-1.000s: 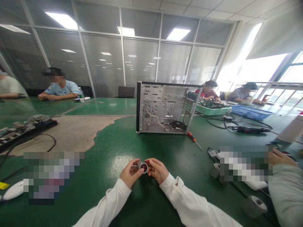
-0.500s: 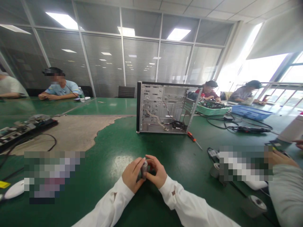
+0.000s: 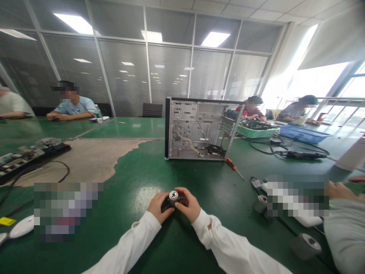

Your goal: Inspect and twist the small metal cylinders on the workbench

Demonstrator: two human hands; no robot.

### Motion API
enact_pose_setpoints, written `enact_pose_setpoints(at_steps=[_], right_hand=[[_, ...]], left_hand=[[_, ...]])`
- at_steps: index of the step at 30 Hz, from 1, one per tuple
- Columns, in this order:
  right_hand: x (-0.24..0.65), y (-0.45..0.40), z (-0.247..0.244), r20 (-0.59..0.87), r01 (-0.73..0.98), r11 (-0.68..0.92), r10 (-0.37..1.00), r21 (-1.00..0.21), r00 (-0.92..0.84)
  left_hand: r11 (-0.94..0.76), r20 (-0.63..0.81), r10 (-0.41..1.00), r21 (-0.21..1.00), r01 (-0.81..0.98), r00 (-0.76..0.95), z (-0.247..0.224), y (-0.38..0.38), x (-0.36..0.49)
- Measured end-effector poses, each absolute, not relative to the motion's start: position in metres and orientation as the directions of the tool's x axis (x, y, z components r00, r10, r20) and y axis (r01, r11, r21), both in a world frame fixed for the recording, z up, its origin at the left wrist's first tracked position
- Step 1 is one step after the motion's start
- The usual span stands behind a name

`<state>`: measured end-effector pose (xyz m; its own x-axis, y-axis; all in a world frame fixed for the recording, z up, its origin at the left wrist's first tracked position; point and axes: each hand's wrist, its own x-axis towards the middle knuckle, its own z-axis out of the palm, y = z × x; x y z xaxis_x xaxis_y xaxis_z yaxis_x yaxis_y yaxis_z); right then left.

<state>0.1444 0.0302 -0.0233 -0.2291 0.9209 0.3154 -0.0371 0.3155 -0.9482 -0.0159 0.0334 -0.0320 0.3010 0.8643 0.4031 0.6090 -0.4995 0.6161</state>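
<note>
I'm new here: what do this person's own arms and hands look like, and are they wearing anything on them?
Both the left hand and the right hand are bare, without gloves. The left sleeve and right sleeve are long, white and loosely creased, with no visible print. A small opening shows near the right wrist.

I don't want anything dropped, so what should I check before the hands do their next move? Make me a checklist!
1. Grip on the metal cylinder: ok, left hand and right hand are both on it.
2. Its top facing up: ok.
3. Its bottom resting on the green table: cannot tell, the hands hide it.
4. One hand free: not ok, both are busy.
5. Orange screwdriver away from the hands: ok, it lies by the computer case.
</note>
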Motion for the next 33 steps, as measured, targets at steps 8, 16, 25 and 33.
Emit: enact_pose_setpoints(at_steps=[8,16,25,33], right_hand=[[0.149,0.024,-0.007,0.468,0.042,0.474,0.878,-0.88,-0.1],[0.144,0.018,0.001,0.526,0.122,0.541,0.84,-0.832,-0.133],[0.143,0.018,0.005,0.566,0.185,0.584,0.811,-0.79,-0.146],[0.167,0.037,0.001,0.594,0.325,0.595,0.796,-0.735,-0.115]], left_hand=[[-0.491,0.401,0.87,0.651,0.578,0.287,-0.027,0.032,-0.015],[-0.506,0.41,0.861,0.643,0.575,0.3,-0.014,0.03,-0.013],[-0.598,0.471,0.791,0.461,0.656,0.39,-0.009,0.023,-0.01],[-0.535,0.493,0.822,0.493,0.687,0.286,-0.011,0.029,-0.02]])
